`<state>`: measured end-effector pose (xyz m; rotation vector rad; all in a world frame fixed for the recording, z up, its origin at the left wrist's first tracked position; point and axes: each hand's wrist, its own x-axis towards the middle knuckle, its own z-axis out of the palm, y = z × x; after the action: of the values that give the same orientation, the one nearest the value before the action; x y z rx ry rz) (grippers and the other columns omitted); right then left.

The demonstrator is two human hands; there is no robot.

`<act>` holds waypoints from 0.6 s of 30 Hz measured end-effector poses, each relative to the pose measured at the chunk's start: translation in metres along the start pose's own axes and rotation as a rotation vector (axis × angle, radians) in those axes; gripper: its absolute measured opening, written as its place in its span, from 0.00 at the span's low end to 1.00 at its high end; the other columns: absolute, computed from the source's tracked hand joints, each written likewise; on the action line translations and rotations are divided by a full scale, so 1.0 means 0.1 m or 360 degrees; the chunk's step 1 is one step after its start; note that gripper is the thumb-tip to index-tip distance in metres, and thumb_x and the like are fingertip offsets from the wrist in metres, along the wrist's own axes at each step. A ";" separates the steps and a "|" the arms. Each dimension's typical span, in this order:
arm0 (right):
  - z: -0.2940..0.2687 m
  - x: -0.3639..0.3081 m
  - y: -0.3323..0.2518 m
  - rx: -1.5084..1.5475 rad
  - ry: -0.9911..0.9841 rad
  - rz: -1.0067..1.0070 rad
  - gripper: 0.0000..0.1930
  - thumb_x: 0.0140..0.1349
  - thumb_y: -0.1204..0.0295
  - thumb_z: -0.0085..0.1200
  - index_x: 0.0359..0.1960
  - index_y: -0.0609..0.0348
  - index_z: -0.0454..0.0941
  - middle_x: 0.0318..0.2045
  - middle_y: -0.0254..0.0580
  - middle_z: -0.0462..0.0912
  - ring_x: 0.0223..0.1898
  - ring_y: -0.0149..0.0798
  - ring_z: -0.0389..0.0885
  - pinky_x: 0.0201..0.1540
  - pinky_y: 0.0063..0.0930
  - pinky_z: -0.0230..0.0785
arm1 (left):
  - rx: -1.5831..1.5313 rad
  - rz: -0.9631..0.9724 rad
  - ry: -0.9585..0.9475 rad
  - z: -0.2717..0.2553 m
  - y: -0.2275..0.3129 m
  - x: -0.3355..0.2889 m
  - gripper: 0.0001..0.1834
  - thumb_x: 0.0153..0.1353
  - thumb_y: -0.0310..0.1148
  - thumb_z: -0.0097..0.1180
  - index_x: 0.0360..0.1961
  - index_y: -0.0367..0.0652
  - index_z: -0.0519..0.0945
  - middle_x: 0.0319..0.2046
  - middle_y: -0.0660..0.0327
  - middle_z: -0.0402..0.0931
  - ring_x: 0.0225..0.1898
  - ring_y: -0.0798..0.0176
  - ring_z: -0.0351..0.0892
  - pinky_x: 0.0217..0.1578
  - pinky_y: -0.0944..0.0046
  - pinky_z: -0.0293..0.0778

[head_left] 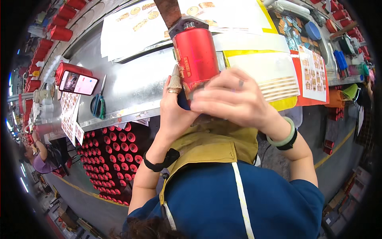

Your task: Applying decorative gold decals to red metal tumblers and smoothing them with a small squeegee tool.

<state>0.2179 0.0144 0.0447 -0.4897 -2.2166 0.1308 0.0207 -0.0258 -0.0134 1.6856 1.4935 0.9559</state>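
A glossy red metal bottle (197, 53) with gold decoration down its left side points away from me, its narrow neck against a dark metal bracket. My left hand (175, 113) holds the bottle at its near left side. A pale finger cot and a ring show on one of its digits; the other fingers are mostly hidden. Over the bottle's near end lies my right hand (234, 97), its fingers bent across the red surface and smeared by motion. Whether something small is under those fingers, I cannot tell. A dark blue patch shows between the two hands.
On the metal worktable (131, 85) lie green-handled scissors (98, 105), a phone (78, 83) leaning on a red can, and printed decal sheets (135, 32). To the right are a yellow-edged stack (278, 81) and a red folder (296, 75). Red cans (107, 159) stand in rows below; another person (45, 159) works far left.
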 end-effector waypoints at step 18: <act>-0.23 -0.37 0.04 0.0393 0.0619 0.1137 0.12 0.71 0.81 0.54 0.54 0.65 0.76 0.43 0.42 0.83 0.40 0.31 0.80 0.47 0.23 0.74 | -0.0101 0.0310 0.0017 -0.11 0.18 -0.10 0.61 0.45 0.38 0.82 0.74 0.28 0.56 0.69 0.40 0.65 0.70 0.45 0.68 0.71 0.53 0.60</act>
<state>0.2573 0.0022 0.0318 -1.0486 -1.5416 0.6194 0.0193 -0.0374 0.0067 1.8059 1.3091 1.1043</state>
